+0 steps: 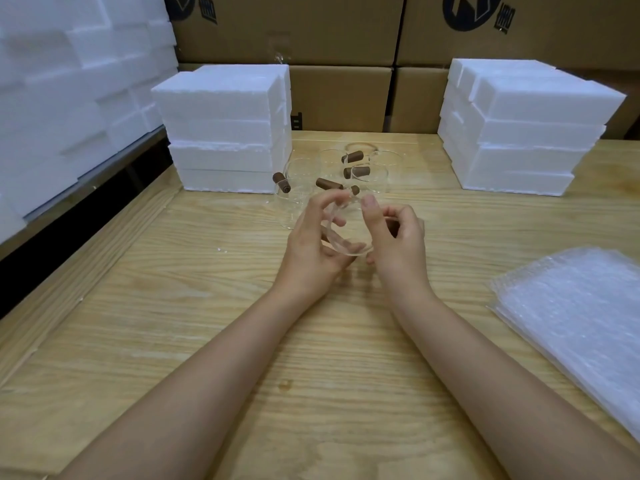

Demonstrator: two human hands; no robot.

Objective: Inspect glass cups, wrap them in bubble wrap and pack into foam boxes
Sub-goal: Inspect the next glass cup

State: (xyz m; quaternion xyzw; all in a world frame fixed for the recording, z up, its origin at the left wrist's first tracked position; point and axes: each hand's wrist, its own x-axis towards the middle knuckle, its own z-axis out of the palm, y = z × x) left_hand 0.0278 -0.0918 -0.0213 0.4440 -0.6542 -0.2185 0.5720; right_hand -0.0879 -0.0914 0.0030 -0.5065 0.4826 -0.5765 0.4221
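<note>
I hold one clear glass cup (346,242) between both hands above the middle of the wooden table (207,306). My left hand (313,244) curls round its left side and my right hand (394,237) grips its right side, thumb up at the rim. Behind my hands stand several more clear glass cups with brown wooden handles (329,184). A stack of bubble wrap sheets (581,313) lies at the right. Two piles of white foam boxes stand on the table, one at the left (225,133) and one at the right (526,129).
A wall of white foam blocks (69,81) fills the far left beside the table's edge. Brown cardboard cartons (339,39) line the back behind the foam piles.
</note>
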